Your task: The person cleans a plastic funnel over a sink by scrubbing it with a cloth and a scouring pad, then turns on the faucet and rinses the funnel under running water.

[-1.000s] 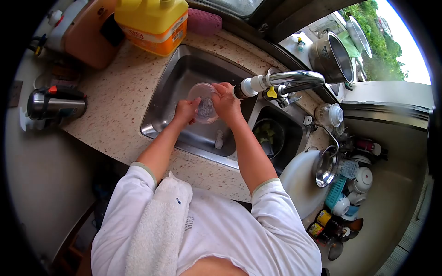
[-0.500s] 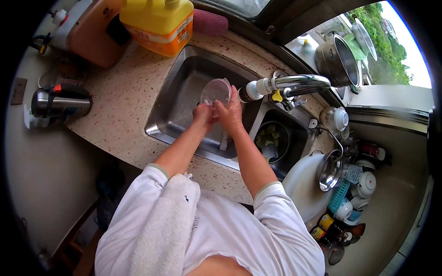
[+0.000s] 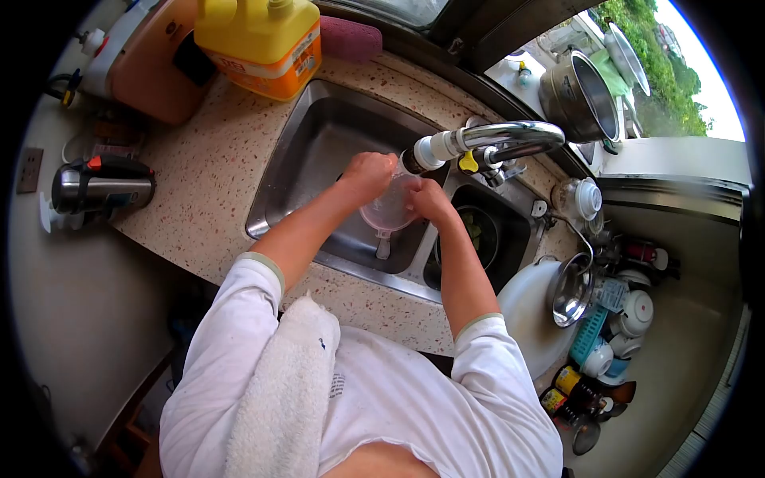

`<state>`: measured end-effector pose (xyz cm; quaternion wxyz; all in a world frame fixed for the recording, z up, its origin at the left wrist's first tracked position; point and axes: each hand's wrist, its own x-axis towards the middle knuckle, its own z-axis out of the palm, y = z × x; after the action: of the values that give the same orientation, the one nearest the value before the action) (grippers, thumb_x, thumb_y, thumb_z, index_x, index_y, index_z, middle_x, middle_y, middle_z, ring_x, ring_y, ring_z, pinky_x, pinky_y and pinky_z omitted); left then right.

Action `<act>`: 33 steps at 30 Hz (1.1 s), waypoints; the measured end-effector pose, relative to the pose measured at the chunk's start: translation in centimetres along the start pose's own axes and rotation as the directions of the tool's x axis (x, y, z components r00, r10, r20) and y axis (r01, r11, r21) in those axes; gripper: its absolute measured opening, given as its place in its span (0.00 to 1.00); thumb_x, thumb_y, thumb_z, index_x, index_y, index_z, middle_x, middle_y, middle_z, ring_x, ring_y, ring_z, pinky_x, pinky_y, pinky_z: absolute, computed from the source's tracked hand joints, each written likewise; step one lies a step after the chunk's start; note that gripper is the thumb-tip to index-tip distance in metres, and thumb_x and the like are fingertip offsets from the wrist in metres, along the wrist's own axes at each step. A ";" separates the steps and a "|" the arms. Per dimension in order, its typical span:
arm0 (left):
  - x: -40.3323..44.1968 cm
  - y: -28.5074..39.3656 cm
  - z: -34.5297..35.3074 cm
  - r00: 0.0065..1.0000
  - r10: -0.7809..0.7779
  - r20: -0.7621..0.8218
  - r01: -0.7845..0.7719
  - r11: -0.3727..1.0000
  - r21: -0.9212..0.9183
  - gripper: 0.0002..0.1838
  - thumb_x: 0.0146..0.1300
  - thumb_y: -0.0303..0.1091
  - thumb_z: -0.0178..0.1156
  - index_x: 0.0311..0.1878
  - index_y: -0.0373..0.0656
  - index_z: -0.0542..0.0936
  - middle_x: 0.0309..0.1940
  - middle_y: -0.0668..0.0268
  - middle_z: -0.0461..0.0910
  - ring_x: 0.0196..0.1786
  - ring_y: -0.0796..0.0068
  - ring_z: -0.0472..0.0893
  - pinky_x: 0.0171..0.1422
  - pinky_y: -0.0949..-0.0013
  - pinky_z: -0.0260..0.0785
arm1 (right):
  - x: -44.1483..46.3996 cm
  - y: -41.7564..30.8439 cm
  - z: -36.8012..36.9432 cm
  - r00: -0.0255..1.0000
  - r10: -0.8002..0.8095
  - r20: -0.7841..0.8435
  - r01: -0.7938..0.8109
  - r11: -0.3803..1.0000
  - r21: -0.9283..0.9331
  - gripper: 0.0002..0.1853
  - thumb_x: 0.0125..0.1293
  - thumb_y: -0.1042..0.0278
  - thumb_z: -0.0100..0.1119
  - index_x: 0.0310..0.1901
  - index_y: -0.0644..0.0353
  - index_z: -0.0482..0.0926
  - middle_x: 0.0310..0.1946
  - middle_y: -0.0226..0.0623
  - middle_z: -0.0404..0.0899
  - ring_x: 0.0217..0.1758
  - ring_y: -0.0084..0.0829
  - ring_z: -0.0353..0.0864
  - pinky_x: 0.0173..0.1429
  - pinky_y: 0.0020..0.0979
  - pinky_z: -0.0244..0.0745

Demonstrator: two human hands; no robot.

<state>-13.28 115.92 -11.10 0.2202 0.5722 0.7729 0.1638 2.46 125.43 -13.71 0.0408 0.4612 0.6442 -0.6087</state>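
Observation:
A clear plastic container [image 3: 388, 209] is held between both hands over the left basin of the steel sink [image 3: 299, 151], just below the faucet head [image 3: 426, 154]. My left hand [image 3: 370, 175] has its fingers closed on the container's upper left edge. On the container's right edge my right hand [image 3: 429, 197] is closed too. A small whitish object [image 3: 383, 248] lies on the basin floor below the container. In the right basin stands a dark pot [image 3: 488, 239] with green leaves in it, partly hidden by my right forearm.
Behind the sink stands a yellow jug [image 3: 259, 48]. A steel kettle [image 3: 103, 187] is on the counter's left. To the right are a large white round lid [image 3: 522, 315], a steel bowl [image 3: 570, 291] and a teal rack [image 3: 588, 333] with bowls.
The container has turned and moved right and toward my body. My left hand has gone up to its upper edge, and my right hand has shifted right and down to its side.

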 end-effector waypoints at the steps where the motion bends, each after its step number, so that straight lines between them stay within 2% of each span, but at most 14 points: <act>1: 0.4 0.1 -0.3 0.999 -0.003 0.050 -0.001 0.997 0.081 0.09 0.60 0.33 0.55 0.37 0.40 0.81 0.35 0.51 0.83 0.40 0.51 0.83 0.44 0.54 0.75 | 0.1 0.3 0.7 0.995 -0.084 -0.046 0.089 0.986 0.143 0.07 0.57 0.72 0.58 0.25 0.67 0.79 0.19 0.35 0.77 0.19 0.26 0.75 0.23 0.30 0.71; 4: 1.2 -0.6 -0.7 0.964 -0.044 0.261 0.000 0.986 0.169 0.09 0.56 0.31 0.57 0.36 0.41 0.84 0.36 0.53 0.84 0.41 0.53 0.84 0.44 0.57 0.76 | 1.4 0.3 3.0 0.981 -0.152 -0.117 0.157 0.987 0.039 0.04 0.57 0.76 0.57 0.28 0.67 0.79 0.21 0.36 0.79 0.20 0.26 0.76 0.26 0.29 0.73; 7: 1.0 -0.1 0.1 0.972 -0.015 0.235 -0.023 0.988 0.155 0.09 0.55 0.36 0.58 0.30 0.41 0.84 0.32 0.50 0.83 0.41 0.56 0.84 0.45 0.57 0.76 | 1.7 0.1 3.3 0.991 -0.079 0.108 0.077 0.997 0.026 0.03 0.57 0.77 0.59 0.32 0.67 0.79 0.23 0.37 0.80 0.20 0.26 0.76 0.27 0.27 0.72; 10: -0.8 3.0 0.9 0.933 -0.288 0.215 0.358 0.702 -0.616 0.10 0.54 0.36 0.59 0.33 0.41 0.84 0.32 0.53 0.83 0.40 0.61 0.84 0.46 0.61 0.75 | 0.5 1.2 3.0 0.996 -0.089 0.010 0.086 0.984 0.158 0.06 0.56 0.75 0.62 0.36 0.65 0.81 0.28 0.34 0.81 0.28 0.25 0.78 0.30 0.30 0.72; 12: 2.0 3.1 5.7 0.971 -0.156 0.180 0.198 0.950 -0.242 0.12 0.56 0.35 0.56 0.39 0.41 0.83 0.36 0.55 0.83 0.44 0.64 0.84 0.49 0.62 0.75 | 1.1 4.3 2.9 0.996 0.040 -0.077 -0.008 0.925 0.380 0.10 0.57 0.72 0.61 0.40 0.64 0.81 0.34 0.35 0.82 0.34 0.30 0.80 0.35 0.33 0.74; 16: 6.6 1.8 8.5 0.918 -0.211 0.336 0.210 0.977 0.041 0.15 0.55 0.39 0.61 0.45 0.45 0.80 0.41 0.59 0.82 0.46 0.66 0.83 0.51 0.63 0.74 | 0.1 6.2 4.3 0.949 0.304 0.078 -0.220 0.468 0.856 0.11 0.60 0.71 0.60 0.44 0.64 0.80 0.37 0.38 0.82 0.39 0.34 0.81 0.44 0.33 0.74; 19: 7.2 -1.2 7.7 0.899 -0.239 0.367 0.257 0.966 -0.001 0.19 0.55 0.42 0.65 0.50 0.49 0.78 0.45 0.62 0.81 0.48 0.67 0.82 0.52 0.64 0.73 | 0.8 7.3 5.7 0.871 0.250 -0.422 -0.143 0.952 0.270 0.10 0.63 0.71 0.57 0.44 0.65 0.80 0.36 0.38 0.82 0.39 0.33 0.80 0.46 0.33 0.75; 20: 6.6 -2.3 7.3 0.903 -0.246 0.352 0.293 0.952 -0.087 0.21 0.55 0.43 0.66 0.52 0.50 0.77 0.47 0.63 0.81 0.48 0.68 0.81 0.53 0.64 0.73 | 0.8 7.6 6.0 0.754 -0.020 -0.657 0.104 0.990 0.090 0.10 0.65 0.70 0.56 0.43 0.66 0.80 0.35 0.37 0.82 0.37 0.28 0.79 0.45 0.29 0.74; 23: 5.0 -2.6 6.7 0.912 -0.260 0.317 0.347 0.901 -0.260 0.23 0.55 0.41 0.65 0.55 0.50 0.76 0.53 0.61 0.78 0.53 0.66 0.78 0.57 0.58 0.70 | 1.4 5.0 6.4 0.650 -0.128 -0.749 0.377 0.910 0.172 0.11 0.64 0.69 0.57 0.44 0.66 0.80 0.35 0.34 0.81 0.36 0.25 0.77 0.44 0.27 0.73; 24: 4.2 -2.4 6.6 0.922 -0.248 0.297 0.336 0.895 -0.295 0.23 0.55 0.41 0.65 0.56 0.50 0.76 0.54 0.61 0.77 0.55 0.65 0.76 0.58 0.57 0.69 | 1.2 3.4 6.4 0.802 -0.081 -0.593 0.392 0.819 0.419 0.13 0.65 0.66 0.57 0.45 0.65 0.80 0.36 0.31 0.81 0.38 0.23 0.77 0.45 0.25 0.73; 27: 2.2 -1.4 5.7 0.957 -0.131 0.258 0.200 0.944 -0.262 0.23 0.57 0.40 0.62 0.57 0.51 0.75 0.58 0.61 0.73 0.59 0.62 0.72 0.61 0.53 0.65 | -1.2 -2.9 8.2 0.922 -0.178 -0.343 0.355 0.744 0.566 0.16 0.70 0.58 0.51 0.43 0.62 0.82 0.37 0.35 0.80 0.45 0.25 0.77 0.52 0.31 0.72; 28: 1.0 -1.5 5.1 0.962 -0.061 0.265 0.110 0.979 -0.174 0.23 0.58 0.40 0.61 0.58 0.51 0.75 0.59 0.61 0.72 0.60 0.61 0.71 0.62 0.52 0.64 | -0.4 -1.7 9.7 0.785 -0.491 -0.378 0.493 0.864 -0.099 0.17 0.69 0.54 0.50 0.41 0.56 0.84 0.43 0.43 0.81 0.57 0.36 0.75 0.63 0.42 0.64; 30: -0.7 -1.5 4.1 0.946 0.070 0.317 -0.099 0.992 0.075 0.23 0.59 0.40 0.60 0.59 0.51 0.74 0.61 0.61 0.70 0.63 0.59 0.68 0.64 0.49 0.61 | -3.3 -4.7 9.9 0.863 -0.504 -0.039 0.495 0.859 -0.134 0.21 0.69 0.48 0.43 0.40 0.52 0.85 0.53 0.42 0.78 0.65 0.46 0.67 0.71 0.53 0.46; 33: -1.1 0.6 4.4 0.870 0.119 0.479 -0.379 0.783 0.493 0.23 0.60 0.39 0.57 0.60 0.52 0.74 0.65 0.61 0.66 0.67 0.57 0.63 0.67 0.45 0.57 | 0.3 -2.7 7.8 0.849 -0.526 -0.050 0.475 0.802 -0.363 0.18 0.65 0.49 0.51 0.43 0.51 0.84 0.53 0.42 0.78 0.67 0.47 0.65 0.71 0.49 0.52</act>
<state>-10.20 115.02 -14.32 0.1759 0.7320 0.6344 -0.1756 -3.43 119.58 -13.84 -0.0916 0.3043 0.8387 -0.4422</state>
